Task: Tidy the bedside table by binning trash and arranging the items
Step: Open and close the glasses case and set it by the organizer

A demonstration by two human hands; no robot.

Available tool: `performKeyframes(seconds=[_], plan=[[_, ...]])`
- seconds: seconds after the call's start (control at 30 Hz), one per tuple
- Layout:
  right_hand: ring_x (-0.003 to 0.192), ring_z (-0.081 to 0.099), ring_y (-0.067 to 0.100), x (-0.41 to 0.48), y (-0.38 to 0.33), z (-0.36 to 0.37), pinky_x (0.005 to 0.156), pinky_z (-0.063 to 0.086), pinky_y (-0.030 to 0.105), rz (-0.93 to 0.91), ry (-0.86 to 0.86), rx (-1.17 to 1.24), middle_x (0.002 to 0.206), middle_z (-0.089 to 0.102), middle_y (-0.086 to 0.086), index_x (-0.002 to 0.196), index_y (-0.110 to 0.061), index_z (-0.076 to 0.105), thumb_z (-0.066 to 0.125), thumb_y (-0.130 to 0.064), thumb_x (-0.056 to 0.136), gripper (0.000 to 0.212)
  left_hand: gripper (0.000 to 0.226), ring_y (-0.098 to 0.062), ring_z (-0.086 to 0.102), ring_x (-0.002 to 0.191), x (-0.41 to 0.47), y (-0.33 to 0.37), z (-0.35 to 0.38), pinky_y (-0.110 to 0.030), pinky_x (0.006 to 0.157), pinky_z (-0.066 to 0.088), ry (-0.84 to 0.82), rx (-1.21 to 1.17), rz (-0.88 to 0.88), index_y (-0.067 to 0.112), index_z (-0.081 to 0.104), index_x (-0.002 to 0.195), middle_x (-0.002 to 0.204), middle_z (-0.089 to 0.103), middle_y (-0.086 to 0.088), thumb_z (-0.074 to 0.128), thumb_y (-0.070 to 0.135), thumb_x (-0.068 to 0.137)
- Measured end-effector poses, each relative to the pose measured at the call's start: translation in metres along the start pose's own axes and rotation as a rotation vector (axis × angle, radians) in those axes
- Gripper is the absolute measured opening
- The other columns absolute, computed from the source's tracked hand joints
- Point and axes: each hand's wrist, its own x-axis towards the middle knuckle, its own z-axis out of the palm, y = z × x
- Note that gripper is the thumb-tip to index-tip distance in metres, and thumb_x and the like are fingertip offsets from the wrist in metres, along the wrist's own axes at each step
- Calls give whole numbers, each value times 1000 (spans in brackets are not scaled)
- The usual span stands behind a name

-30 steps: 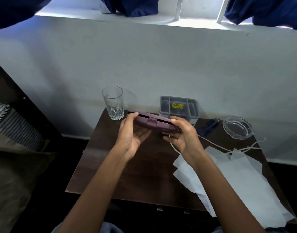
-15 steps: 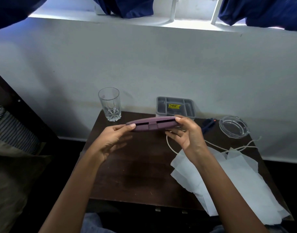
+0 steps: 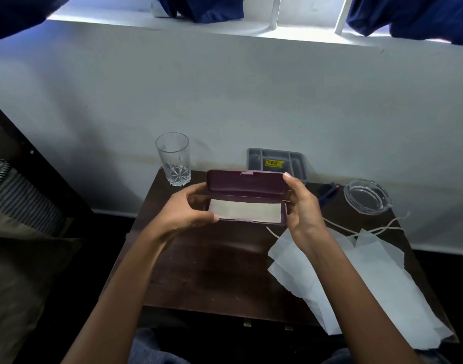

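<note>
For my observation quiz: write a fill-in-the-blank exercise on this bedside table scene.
The left hand and right hand hold the purple case, whose lid is ____.
The sticker in the gray tray is ____.
The drinking glass stands to the ____ of the gray tray.
Missing words: open, yellow, left.

Purple case [image 3: 247, 183], pale lining; grey tray [image 3: 298, 160], yellow label; possibly striped pillow [image 3: 20, 195].

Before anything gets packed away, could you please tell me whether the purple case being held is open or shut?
Open. The purple case has its lid raised, and the pale lining inside shows.
</note>
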Motion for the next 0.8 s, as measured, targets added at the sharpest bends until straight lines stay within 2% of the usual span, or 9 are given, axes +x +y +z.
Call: performKeyframes(seconds=[0.1, 0.2, 0.27, 0.4, 0.5, 0.6, 0.67, 0.73, 0.8], plan=[[84, 66, 16, 0, 1, 0, 76, 54, 37, 3, 10, -15, 91, 69, 3, 89, -21, 67, 56, -36, 89, 19, 84, 3, 67, 75, 1, -1, 3, -12, 66, 52, 1, 149, 72, 21, 44, 134, 93, 68, 7, 74, -15, 64], [75, 67, 13, 0, 2, 2, 77, 53, 33, 28, 41, -31, 81, 70, 0, 85, -18, 66, 59, -35, 88, 19, 106, -11, 66, 95, 1, -5, 6, -24, 81, 53, -27, 290, 101, 30, 25, 145, 100, 64, 6, 79, -7, 61], [77, 67, 16, 0, 2, 2, 81, 54, 36, 57, 70, -44, 83, 69, 2, 83, -16, 65, 60, -35, 87, 20, 118, -9, 56, 105, 0, -5, 9, -24, 89, 46, -54, 364, 112, 36, 10, 149, 115, 55, 10, 80, -3, 62], [90, 65, 26, 2, 4, -1, 90, 50, 45, 110, 145, -110, 83, 66, 4, 76, -16, 60, 58, -39, 88, 26, 126, 3, 44, 82, -3, -5, 15, -29, 93, 43, -157, 443, 136, 46, -5, 145, 119, 39, 5, 79, 0, 63], [97, 62, 32, 3, 8, -2, 96, 47, 49, 114, 177, -159, 86, 63, 9, 80, -11, 60, 56, -38, 90, 29, 123, -7, 49, 111, 0, -5, 13, -23, 98, 40, -189, 481, 113, 44, 1, 146, 143, 32, 7, 81, 5, 61], [103, 59, 43, 4, 13, 0, 97, 45, 52, 82, 207, -268, 106, 62, 30, 106, 9, 57, 58, -38, 88, 51, 123, -15, 41, 131, 2, -10, 5, -33, 109, 37, -237, 498, 37, 41, 9, 146, 149, 33, 3, 85, 21, 51], [102, 58, 43, 3, 17, 2, 87, 48, 44, 38, 198, -352, 113, 58, 32, 103, 10, 58, 57, -32, 90, 45, 115, -17, 50, 124, 1, -13, 0, -34, 105, 43, -229, 454, 1, 37, 17, 144, 141, 44, -1, 85, 22, 53], [87, 59, 37, 4, 21, 3, 74, 43, 36, -18, 164, -448, 101, 62, 30, 90, 4, 61, 54, -27, 93, 32, 83, -14, 59, 108, 2, -14, -2, -26, 94, 46, -145, 408, -7, 29, 30, 140, 125, 57, -5, 77, 13, 73], [79, 56, 28, 4, 24, 4, 70, 42, 36, -74, 108, -586, 83, 61, 18, 80, -7, 60, 50, -25, 94, 25, 53, -12, 61, 86, 4, -14, -4, -23, 80, 45, -58, 425, -16, 26, 39, 133, 104, 64, -6, 62, 12, 88]])
